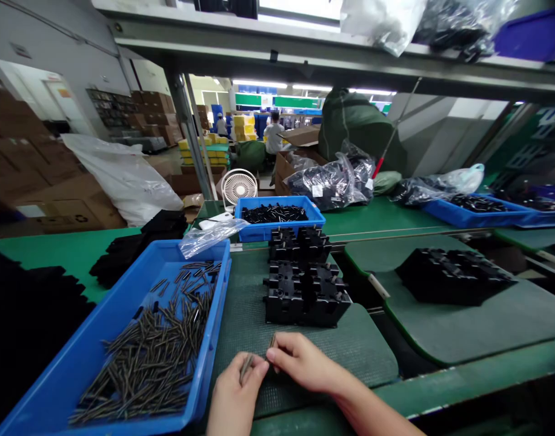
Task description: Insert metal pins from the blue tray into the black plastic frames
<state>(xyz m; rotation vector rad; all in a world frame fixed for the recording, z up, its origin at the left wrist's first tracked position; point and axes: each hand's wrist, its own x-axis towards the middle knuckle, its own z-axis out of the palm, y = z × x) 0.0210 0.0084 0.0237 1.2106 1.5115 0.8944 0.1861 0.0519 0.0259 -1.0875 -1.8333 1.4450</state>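
Observation:
My left hand (235, 390), low in the middle of the head view, pinches a thin metal spring (245, 368) between thumb and fingers. Close against it, my right hand (302, 363) grips a similar slender spring, its tip showing above the fingers. Both hands are over the green textured mat (363, 351). Just beyond them stands a black plastic housing block (300, 297), with another housing block (295, 239) behind it. To the left, a blue bin (225, 284) holds a heap of loose springs (141, 363).
A smaller blue tray (282, 230) of black parts sits at the back, near a white fan (239, 186). Black housings (454, 275) rest on the right-hand mat. Dark stacked parts (136, 245) line the left. A metal shelf (305, 54) crosses overhead.

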